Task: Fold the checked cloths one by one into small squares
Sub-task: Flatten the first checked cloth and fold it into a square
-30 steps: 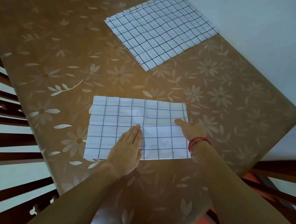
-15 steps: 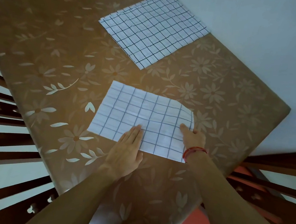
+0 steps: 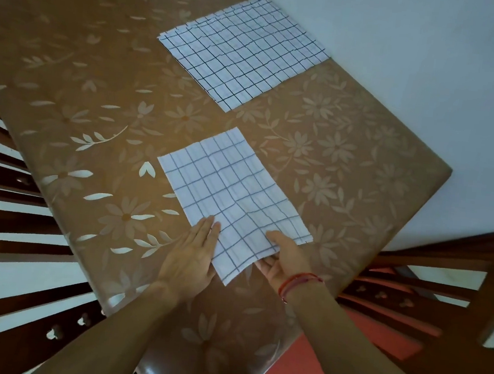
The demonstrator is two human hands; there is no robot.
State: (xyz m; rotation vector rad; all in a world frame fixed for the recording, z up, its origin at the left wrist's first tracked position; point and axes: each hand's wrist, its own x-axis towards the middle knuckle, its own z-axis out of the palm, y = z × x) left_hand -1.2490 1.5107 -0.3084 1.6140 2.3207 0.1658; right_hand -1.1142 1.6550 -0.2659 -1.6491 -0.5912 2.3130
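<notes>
A folded white checked cloth lies as a long rectangle on the brown flowered table, turned so that one short end points at me. My left hand lies flat with straight fingers at the cloth's near left edge. My right hand pinches the near end, thumb on top and fingers beneath the fabric. A stack of larger checked cloths lies flat at the far side by the wall.
A pale wall runs along the table's right side. Dark wooden chair backs stand at the left and at the right. A chair top sits right below my arms.
The folded cloth has turned clockwise from lying crosswise to pointing lengthwise at me. My right hand has come round to the near end and slid its fingers under it.
</notes>
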